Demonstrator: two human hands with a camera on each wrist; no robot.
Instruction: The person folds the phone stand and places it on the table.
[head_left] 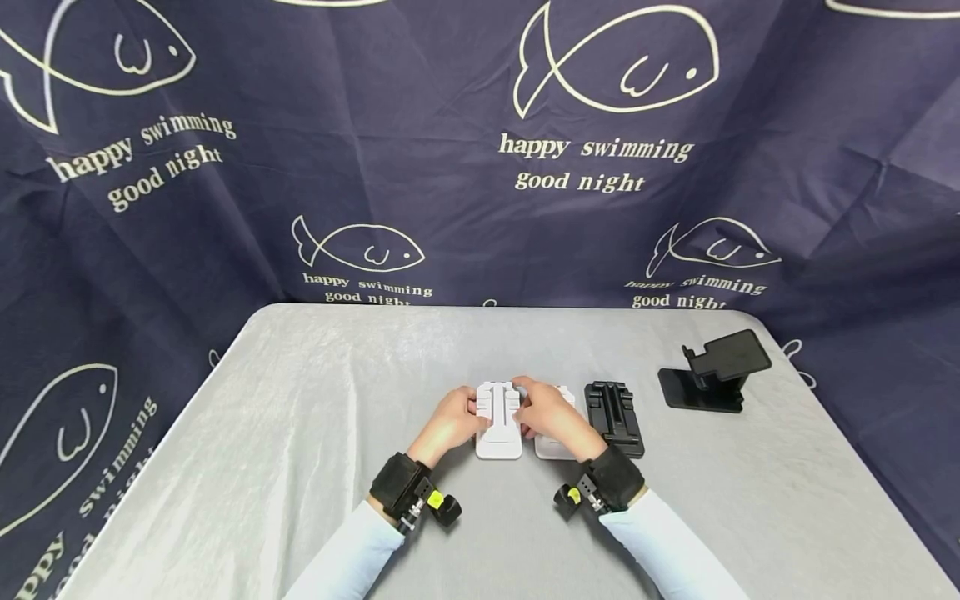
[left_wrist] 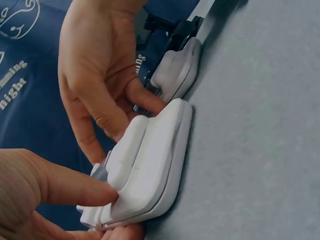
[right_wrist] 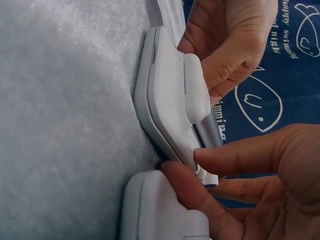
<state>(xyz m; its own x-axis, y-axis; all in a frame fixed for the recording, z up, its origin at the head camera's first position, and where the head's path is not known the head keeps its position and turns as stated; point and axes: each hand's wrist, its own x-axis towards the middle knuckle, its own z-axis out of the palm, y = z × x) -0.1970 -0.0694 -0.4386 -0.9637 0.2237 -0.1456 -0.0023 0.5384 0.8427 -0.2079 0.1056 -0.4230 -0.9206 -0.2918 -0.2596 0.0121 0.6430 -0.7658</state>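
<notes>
A folded white phone stand (head_left: 498, 448) lies on the table in the middle of the head view, between both hands. My left hand (head_left: 452, 419) grips its left side, thumb on the upper face and fingers along the edge, as the left wrist view shows. From the opposite side my right hand (head_left: 550, 408) pinches its right edge near the far end; in the right wrist view the thumb (right_wrist: 240, 156) presses that edge. A second folded white phone stand (head_left: 553, 450) lies partly hidden beneath the right hand and wrist.
Right of the second white stand lies a folded black phone stand (head_left: 617, 421). Farther right, an unfolded black phone stand (head_left: 727, 358) stands upright on its base. A grey cloth covers the table (head_left: 300, 375), and a dark blue curtain (head_left: 465, 167) hangs behind its far edge.
</notes>
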